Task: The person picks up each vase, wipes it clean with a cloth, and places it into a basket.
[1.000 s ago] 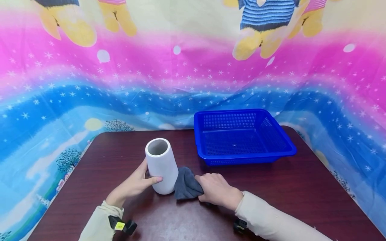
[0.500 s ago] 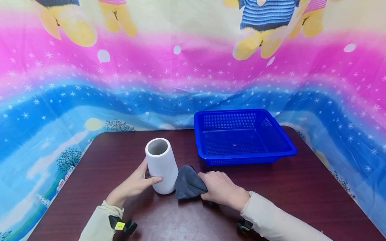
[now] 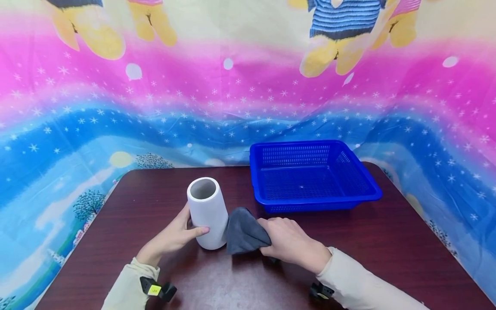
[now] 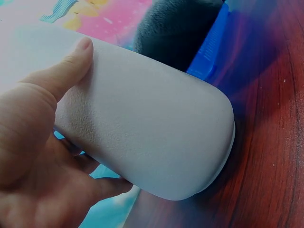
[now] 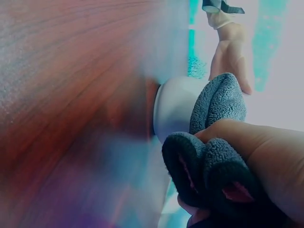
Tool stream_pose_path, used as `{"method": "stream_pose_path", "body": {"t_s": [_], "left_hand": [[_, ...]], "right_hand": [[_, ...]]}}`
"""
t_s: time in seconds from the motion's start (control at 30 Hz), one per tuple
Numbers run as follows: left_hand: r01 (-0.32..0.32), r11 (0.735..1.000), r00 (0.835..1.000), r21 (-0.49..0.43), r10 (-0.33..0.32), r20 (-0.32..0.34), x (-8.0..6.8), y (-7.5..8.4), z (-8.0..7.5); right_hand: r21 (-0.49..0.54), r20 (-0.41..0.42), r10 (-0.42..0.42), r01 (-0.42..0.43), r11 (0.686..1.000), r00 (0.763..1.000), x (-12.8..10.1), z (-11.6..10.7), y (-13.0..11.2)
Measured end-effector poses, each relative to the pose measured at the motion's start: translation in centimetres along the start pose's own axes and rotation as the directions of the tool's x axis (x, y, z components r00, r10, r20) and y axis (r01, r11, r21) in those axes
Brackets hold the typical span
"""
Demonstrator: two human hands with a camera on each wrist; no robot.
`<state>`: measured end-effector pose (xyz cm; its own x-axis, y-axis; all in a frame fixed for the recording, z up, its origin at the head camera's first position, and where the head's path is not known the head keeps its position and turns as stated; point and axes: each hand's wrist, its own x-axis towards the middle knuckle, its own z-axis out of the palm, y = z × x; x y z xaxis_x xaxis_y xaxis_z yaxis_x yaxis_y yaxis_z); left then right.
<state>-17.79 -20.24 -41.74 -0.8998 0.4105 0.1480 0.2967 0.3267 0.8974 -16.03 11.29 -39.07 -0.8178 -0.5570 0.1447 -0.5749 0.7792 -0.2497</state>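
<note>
A white vase [image 3: 211, 215] with a round open mouth stands upright on the table. My left hand [image 3: 174, 232] grips it from the left, thumb across its front and fingers round the far side. The left wrist view shows the vase's smooth lower wall [image 4: 156, 123] close up. To the right of the vase, my right hand [image 3: 290, 241] holds a bunched dark grey cloth [image 3: 246, 232], whose left edge lies right at the vase's side. In the right wrist view the folded cloth [image 5: 221, 102] is pinched under the thumb, overlapping the vase [image 5: 178, 107].
A blue plastic basket [image 3: 314, 200] with perforated walls stands at the back right of the dark wooden table [image 3: 155, 193]. A colourful printed curtain [image 3: 232, 94] hangs behind and along the sides. Each wrist carries a small black camera.
My right hand has shifted a little to the right and upward in the head view, and the grey cloth has risen along the vase's side. The left hand and vase stay put.
</note>
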Motion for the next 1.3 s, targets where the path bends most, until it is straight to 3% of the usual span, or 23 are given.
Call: {"method": "stream_pose_path", "body": {"t_s": [0.5, 1.3], "left_hand": [[-0.026, 1.000, 1.000, -0.015, 0.026, 0.005, 0.1, 0.0, -0.2], [-0.032, 0.999, 0.999, -0.009, 0.032, 0.010, 0.1, -0.2, 0.0]], "right_hand": [[-0.005, -0.067, -0.025, 0.025, 1.000, 0.997, 0.3, -2.0, -0.3], [0.013, -0.175, 0.015, -0.012, 1.000, 0.984, 0.9, -4.5, -2.1]]}}
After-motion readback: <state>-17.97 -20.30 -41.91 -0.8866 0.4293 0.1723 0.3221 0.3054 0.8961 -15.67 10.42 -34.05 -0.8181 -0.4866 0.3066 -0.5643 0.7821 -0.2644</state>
